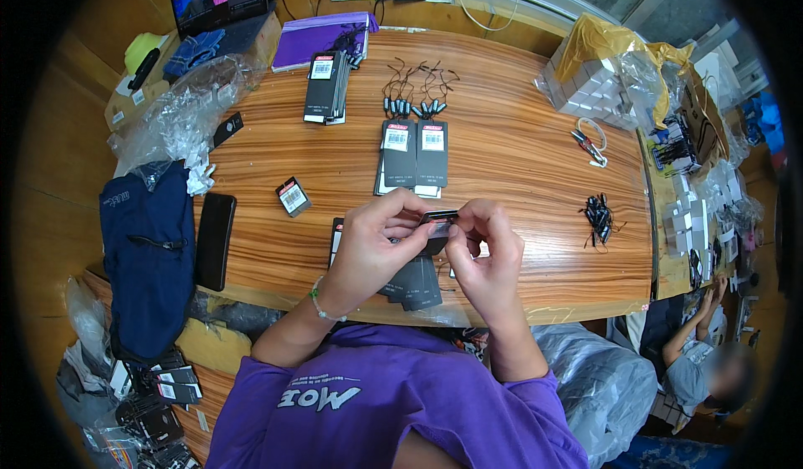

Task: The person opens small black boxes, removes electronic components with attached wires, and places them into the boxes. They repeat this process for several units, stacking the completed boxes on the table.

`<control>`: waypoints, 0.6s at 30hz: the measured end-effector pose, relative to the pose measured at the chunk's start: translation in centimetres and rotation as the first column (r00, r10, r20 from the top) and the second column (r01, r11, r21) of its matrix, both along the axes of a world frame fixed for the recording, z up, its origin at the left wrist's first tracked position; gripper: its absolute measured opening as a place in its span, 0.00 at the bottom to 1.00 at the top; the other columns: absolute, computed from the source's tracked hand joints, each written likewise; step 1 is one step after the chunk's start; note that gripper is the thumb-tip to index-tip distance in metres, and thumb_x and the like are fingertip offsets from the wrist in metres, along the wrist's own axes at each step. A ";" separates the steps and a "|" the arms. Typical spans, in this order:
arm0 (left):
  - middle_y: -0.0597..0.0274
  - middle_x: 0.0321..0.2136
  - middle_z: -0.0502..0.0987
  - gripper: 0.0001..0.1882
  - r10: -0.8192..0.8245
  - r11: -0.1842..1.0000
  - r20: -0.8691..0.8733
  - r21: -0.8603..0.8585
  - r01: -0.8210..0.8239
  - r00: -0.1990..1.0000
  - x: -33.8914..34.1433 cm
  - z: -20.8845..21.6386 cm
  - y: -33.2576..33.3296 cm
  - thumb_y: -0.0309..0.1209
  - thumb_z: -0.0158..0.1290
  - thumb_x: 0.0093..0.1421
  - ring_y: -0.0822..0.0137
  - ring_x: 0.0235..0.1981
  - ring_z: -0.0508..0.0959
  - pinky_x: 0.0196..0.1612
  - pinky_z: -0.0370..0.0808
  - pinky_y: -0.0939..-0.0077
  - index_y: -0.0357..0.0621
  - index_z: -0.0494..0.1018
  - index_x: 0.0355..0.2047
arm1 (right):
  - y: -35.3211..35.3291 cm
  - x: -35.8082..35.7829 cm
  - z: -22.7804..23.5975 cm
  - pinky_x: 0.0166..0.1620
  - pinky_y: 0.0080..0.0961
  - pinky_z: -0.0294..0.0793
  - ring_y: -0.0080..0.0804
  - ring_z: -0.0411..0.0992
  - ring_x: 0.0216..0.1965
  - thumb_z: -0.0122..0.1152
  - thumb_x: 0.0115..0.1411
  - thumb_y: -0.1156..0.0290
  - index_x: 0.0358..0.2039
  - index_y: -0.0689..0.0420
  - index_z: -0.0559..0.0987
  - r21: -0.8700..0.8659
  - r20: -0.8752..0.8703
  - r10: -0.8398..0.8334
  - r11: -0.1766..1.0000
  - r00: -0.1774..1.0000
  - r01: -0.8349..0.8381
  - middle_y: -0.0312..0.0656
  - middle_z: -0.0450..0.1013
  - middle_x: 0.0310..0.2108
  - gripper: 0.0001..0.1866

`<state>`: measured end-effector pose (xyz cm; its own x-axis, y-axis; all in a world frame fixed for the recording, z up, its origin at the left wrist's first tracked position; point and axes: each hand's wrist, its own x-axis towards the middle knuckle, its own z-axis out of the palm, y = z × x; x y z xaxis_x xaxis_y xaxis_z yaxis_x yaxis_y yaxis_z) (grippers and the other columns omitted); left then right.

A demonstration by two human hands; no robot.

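Near the front edge of the wooden table, both hands are closed on a dark hang tag. My left hand pinches its left side between thumb and fingers. On its right side, the fingertips of my right hand grip the upper corner. Below them lie several fanned dark hang tags, partly covered by my hands. Just beyond, two side-by-side piles of dark tags with white labels, a left pile and a right pile, have black cords spread out behind them.
A taller stack of tags stands at back left, near a purple bag. A small label bundle and a black phone lie left. Snips, a heap of black cords and white boxes are right. Another person sits far right.
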<state>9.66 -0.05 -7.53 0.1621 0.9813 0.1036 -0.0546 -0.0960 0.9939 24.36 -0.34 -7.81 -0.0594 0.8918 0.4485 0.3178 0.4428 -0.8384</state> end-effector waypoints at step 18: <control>0.60 0.30 0.75 0.09 0.042 0.990 -0.126 0.136 -0.024 0.991 0.1 -0.3 -0.1 0.19 0.52 0.52 0.72 0.31 0.76 0.33 0.77 0.81 0.36 0.71 0.35 | 0.2 -0.1 0.0 0.21 0.13 0.62 0.15 0.61 0.19 0.51 0.47 0.86 0.37 0.62 0.65 -0.107 -0.012 0.053 0.993 0.998 -0.054 0.36 0.64 0.18 0.15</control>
